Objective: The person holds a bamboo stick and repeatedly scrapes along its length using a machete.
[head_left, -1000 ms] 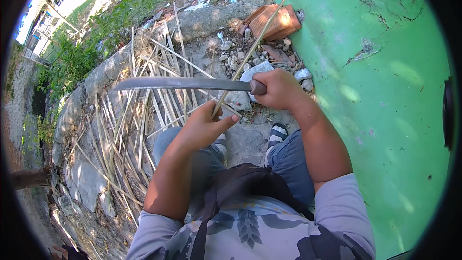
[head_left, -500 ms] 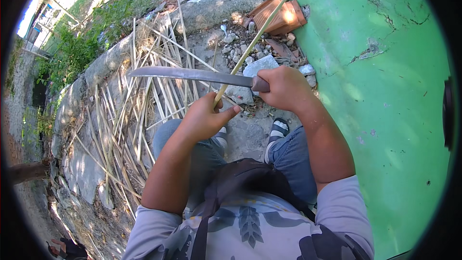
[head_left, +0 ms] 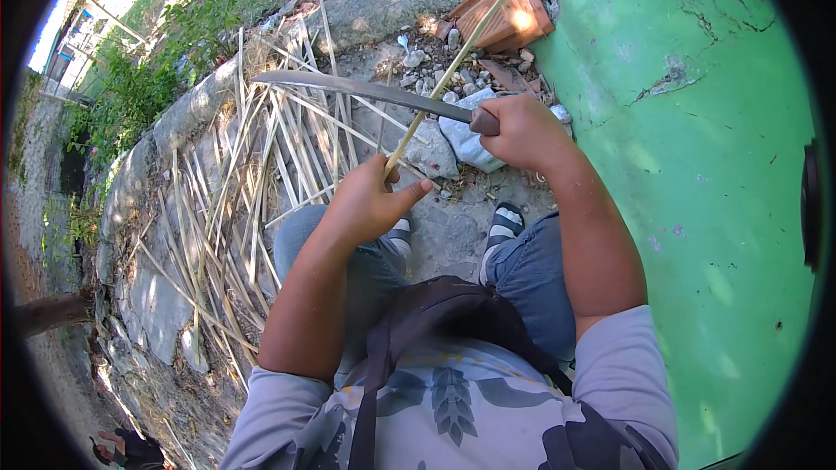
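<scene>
My left hand (head_left: 373,200) is closed round the lower end of a long pale strip that looks like split bamboo (head_left: 453,70); its thumb sticks out to the right. The strip slants up and away to the right. In my right hand (head_left: 528,132) is the dark handle of a machete (head_left: 348,87), gripped in a fist. Its long blade points left and crosses the strip partway along. Whether the edge bites into the strip or only rests on it, I cannot tell.
Many similar strips (head_left: 252,183) lie in a loose pile on the ground at left. Stone blocks (head_left: 475,135), rubble and orange clay tiles (head_left: 505,22) sit ahead. A cracked green floor (head_left: 697,209) spreads on the right. A low stone edge (head_left: 200,91) curves beyond the pile.
The machete has moved away from me along the strip, with my right hand rising a little. My left hand keeps its hold and has barely shifted.
</scene>
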`<state>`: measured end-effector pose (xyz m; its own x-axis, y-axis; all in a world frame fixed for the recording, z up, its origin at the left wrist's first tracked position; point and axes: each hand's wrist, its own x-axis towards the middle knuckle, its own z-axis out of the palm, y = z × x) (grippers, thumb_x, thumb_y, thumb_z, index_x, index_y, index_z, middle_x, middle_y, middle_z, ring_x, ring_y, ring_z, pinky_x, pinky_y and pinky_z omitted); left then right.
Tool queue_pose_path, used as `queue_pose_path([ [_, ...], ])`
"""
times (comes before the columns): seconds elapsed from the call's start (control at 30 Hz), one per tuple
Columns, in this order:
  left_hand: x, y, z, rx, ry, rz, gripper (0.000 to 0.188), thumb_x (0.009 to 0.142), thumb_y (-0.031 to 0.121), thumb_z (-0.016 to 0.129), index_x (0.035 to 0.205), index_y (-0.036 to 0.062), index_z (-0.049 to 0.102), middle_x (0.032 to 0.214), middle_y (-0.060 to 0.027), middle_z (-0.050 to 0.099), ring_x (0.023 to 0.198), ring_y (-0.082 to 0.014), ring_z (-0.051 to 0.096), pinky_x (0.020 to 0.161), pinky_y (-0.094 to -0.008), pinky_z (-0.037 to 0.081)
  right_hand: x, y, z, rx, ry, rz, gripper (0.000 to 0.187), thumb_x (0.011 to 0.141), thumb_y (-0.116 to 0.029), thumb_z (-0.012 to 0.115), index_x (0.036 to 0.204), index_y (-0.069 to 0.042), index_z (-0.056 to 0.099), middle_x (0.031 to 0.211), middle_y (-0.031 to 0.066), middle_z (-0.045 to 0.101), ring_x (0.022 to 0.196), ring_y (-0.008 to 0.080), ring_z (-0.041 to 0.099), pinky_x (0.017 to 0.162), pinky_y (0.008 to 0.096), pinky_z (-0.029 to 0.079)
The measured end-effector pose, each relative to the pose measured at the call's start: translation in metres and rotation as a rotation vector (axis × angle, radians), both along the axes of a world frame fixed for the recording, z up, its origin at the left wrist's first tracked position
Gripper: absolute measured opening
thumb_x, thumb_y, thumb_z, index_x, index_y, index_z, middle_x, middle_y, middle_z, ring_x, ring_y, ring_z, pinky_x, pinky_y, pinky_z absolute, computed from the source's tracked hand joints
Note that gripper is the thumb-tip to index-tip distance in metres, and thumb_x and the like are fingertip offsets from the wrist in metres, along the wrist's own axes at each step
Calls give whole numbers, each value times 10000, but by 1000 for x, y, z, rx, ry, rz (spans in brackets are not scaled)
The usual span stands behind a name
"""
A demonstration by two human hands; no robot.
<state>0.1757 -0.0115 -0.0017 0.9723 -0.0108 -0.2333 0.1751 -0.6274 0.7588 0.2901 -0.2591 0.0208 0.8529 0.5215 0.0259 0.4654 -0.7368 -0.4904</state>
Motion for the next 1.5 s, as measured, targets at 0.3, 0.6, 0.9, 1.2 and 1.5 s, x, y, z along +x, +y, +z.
queue_pose_path([
  [0.3, 0, -4, 4, 80, 36, 6, 542, 853, 477, 832, 905, -2, 583, 699, -56, 560, 596, -152, 544, 533, -340, 451, 7, -2, -9, 53, 59, -28, 139, 778, -202, 721, 878, -105, 714, 819, 157, 713, 791, 379, 693, 723, 472, 532],
  [0.6, -1, -8, 13, 83, 59, 21, 587, 836, 514, 830, 903, -16, 588, 720, -82, 569, 680, -178, 555, 612, -370, 469, 5, -8, -4, 57, 68, -1, 146, 767, -156, 699, 889, -76, 706, 789, 163, 695, 751, 383, 670, 684, 464, 509],
  [0.9, -5, -3, 10, 63, 32, 29, 627, 825, 552, 829, 890, -19, 579, 722, -82, 563, 681, -181, 551, 622, -367, 470, 12, -10, -2, 63, 98, -76, 164, 767, -151, 710, 909, -69, 715, 787, 159, 690, 739, 348, 676, 679, 447, 505],
  [1.2, -7, -8, 19, 126, 54, 10, 599, 832, 528, 832, 901, -16, 591, 731, -105, 584, 670, -207, 570, 605, -376, 472, 7, -10, 0, 9, 73, -54, 85, 769, -122, 696, 809, -53, 668, 751, 144, 676, 707, 336, 653, 668, 435, 495],
  [1.5, -6, -6, 16, 81, 40, 14, 579, 836, 511, 834, 878, -8, 579, 689, -69, 555, 631, -178, 533, 576, -359, 453, 5, -6, -2, -40, 44, 35, 109, 783, -117, 676, 858, -40, 665, 741, 152, 666, 687, 306, 647, 666, 434, 495],
])
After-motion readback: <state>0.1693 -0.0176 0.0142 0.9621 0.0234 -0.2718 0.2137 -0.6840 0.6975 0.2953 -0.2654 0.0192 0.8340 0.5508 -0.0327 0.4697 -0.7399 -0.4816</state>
